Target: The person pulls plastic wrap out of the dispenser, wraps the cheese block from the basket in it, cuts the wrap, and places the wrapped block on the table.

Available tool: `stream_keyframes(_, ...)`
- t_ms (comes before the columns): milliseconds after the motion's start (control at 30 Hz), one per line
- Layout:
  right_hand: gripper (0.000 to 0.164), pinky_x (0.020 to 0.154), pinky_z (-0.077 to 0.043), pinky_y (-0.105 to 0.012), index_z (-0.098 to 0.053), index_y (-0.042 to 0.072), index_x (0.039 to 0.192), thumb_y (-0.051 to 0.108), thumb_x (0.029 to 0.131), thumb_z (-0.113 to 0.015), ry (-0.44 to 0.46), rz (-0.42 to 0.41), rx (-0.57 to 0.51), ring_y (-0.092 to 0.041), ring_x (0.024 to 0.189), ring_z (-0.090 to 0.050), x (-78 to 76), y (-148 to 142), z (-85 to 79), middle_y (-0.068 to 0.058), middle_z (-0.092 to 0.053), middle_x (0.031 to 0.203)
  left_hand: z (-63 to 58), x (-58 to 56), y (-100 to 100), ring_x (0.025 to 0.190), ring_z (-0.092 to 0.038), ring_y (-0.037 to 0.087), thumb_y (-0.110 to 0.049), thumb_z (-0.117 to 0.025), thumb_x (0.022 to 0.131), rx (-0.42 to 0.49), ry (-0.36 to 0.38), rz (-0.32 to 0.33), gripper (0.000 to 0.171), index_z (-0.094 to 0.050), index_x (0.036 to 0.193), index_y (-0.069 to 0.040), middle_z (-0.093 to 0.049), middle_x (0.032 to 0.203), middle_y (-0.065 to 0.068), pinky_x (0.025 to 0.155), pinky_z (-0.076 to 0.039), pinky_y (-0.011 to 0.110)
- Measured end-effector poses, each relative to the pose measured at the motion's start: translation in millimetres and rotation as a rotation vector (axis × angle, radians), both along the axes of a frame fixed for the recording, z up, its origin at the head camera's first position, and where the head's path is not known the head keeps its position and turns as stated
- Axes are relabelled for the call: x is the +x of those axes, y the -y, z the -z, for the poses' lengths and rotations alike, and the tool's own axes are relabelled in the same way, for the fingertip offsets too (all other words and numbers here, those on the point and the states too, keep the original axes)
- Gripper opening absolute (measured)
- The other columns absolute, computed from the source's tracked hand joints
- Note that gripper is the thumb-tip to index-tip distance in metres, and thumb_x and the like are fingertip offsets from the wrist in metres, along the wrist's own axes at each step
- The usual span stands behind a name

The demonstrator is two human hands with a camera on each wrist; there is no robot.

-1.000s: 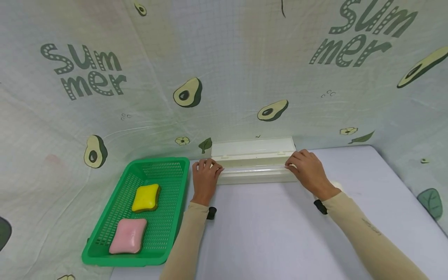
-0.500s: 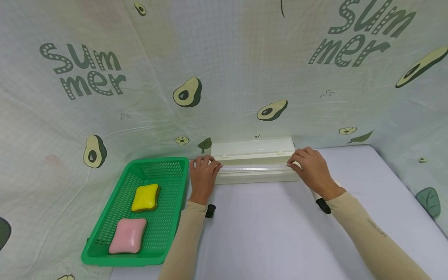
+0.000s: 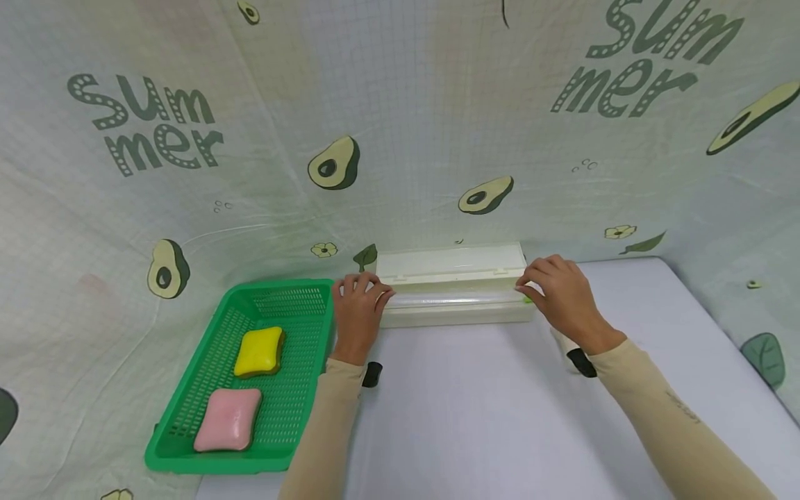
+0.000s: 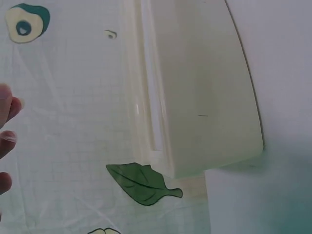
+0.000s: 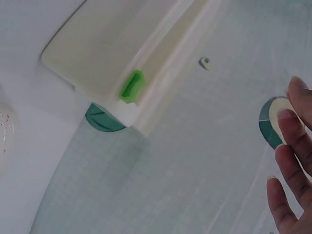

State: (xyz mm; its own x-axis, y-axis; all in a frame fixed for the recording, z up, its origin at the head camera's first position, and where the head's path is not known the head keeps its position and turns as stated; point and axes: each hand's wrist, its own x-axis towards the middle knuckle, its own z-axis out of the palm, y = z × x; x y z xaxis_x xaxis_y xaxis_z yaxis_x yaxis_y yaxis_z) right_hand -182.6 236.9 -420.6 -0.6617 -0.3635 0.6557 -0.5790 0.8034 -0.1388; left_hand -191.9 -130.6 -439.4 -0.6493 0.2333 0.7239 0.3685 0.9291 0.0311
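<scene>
A cream cling film dispenser (image 3: 456, 317) lies lengthwise at the back of the table, its lid (image 3: 450, 264) raised against the cloth behind. A shiny strip of clear cling film (image 3: 451, 297) spans the dispenser between both hands. My left hand (image 3: 357, 316) pinches with thumb and forefinger at the film's left end. At its right end, my right hand (image 3: 565, 302) pinches likewise. Both hands are close over the dispenser's ends. A bright green slider (image 5: 131, 87) sits at the dispenser's end in the right wrist view. In the left wrist view only some fingertips (image 4: 7, 139) show.
A green basket (image 3: 156, 451) stands left of the left forearm, holding a yellow cushion-shaped piece (image 3: 259, 352) and a pink one (image 3: 228, 420). A pale object (image 3: 564, 342) lies partly hidden under the right wrist. Printed cloth (image 3: 400, 125) hangs behind the table (image 3: 462, 410).
Both hands have drawn slightly apart, the left going left and the right going right and a little up. The green slider now shows beside the right hand's fingertips.
</scene>
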Motion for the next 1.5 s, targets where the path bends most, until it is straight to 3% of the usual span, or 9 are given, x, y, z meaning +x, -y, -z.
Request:
stream_keyframes(833,0.028,0.077,-0.049,-0.053,-0.075,0.006,0.085,-0.006,0.068,-0.094,-0.044,-0.012,-0.046,-0.035,0.091,-0.062,9.0,-1.7,-25.2,-0.009,-0.072,0.09,-24.2,6.4,4.7,0.107,-0.056,0.028,-0.029,-0.084,0.089,0.024,-0.016,0.057,0.014,-0.083,0.093,-0.016,-0.067,0.103,0.003,0.1,-0.042,0.056)
stream_keyframes(1500,0.028,0.078,-0.047,-0.054,-0.077,0.005,0.086,-0.006,0.067,-0.094,-0.067,-0.013,-0.081,-0.035,0.092,-0.062,20.2,-2.8,-41.6,-0.01,-0.073,0.09,-42.7,17.6,6.1,0.107,-0.057,0.027,-0.033,-0.083,0.09,-0.002,-0.043,0.044,0.017,-0.084,0.092,-0.016,-0.067,0.104,0.003,0.099,-0.042,0.054)
